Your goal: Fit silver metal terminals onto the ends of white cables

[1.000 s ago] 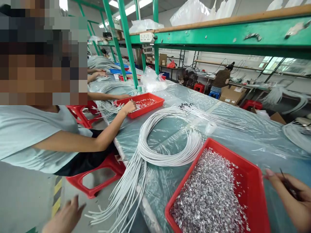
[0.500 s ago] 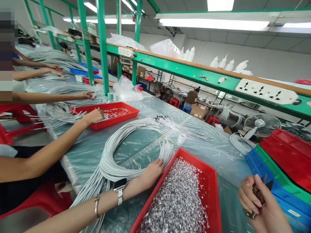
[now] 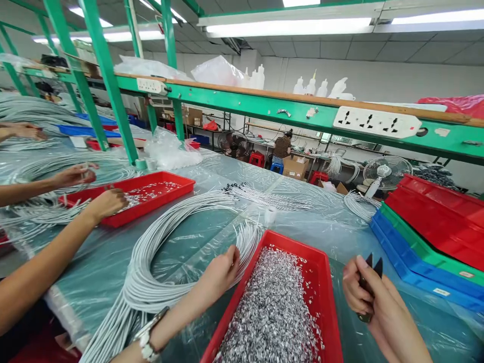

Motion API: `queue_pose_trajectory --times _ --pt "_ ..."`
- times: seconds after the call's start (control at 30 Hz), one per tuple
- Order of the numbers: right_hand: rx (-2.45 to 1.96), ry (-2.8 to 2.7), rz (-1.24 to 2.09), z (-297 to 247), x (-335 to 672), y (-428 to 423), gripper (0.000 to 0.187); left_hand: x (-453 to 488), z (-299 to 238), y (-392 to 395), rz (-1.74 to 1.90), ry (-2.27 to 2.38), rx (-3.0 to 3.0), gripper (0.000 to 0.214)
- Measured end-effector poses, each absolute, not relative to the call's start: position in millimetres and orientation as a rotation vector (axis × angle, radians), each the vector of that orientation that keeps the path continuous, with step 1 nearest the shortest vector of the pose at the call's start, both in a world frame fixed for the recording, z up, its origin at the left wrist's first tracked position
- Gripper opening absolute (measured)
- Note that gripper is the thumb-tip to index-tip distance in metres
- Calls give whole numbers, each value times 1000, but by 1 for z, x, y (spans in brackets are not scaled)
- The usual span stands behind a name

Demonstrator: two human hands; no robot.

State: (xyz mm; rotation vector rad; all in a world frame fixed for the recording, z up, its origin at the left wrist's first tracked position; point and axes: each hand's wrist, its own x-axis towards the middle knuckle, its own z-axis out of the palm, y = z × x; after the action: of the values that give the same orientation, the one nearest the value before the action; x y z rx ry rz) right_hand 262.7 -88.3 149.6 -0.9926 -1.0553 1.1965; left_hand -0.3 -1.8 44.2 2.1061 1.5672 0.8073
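White cables (image 3: 141, 280) lie coiled left of the red tray (image 3: 321, 272), presumably for easy reach, by the curled left hand (image 3: 221, 269), its hold unclear; right of the tray, the right hand (image 3: 382, 301) clasps dark snips (image 3: 378, 267).

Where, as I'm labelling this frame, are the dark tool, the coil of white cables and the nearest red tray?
Dark tool (image 3: 378, 266), head view: one of its pointed tips.
Coil of white cables (image 3: 140, 267), head view: left stretch of its ring.
Nearest red tray (image 3: 319, 285), head view: bare floor, right side.
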Motion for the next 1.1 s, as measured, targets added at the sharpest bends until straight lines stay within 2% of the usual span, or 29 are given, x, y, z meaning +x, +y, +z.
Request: queue_pose_trajectory --times 0.2,0.37,0.57,0.8,1.1 --pt "-1140 -1413 1192 135 248 -77 44 26 95 -17 973 1158 1933 33" --pt "-1197 -1527 1099 128 237 -75 37 59 112 -38 999 965 1839 38" --pt "-1219 -1535 1059 127 227 -82 33 66 116 -57 1002 804 1833 31" --pt "-1206 -1404 1088 125 219 -91 40 60 112 -62 1099 816 1918 25" --pt "-1261 -1497 1001 124 215 -100 34 56 102 -66 1187 643 1823 30"
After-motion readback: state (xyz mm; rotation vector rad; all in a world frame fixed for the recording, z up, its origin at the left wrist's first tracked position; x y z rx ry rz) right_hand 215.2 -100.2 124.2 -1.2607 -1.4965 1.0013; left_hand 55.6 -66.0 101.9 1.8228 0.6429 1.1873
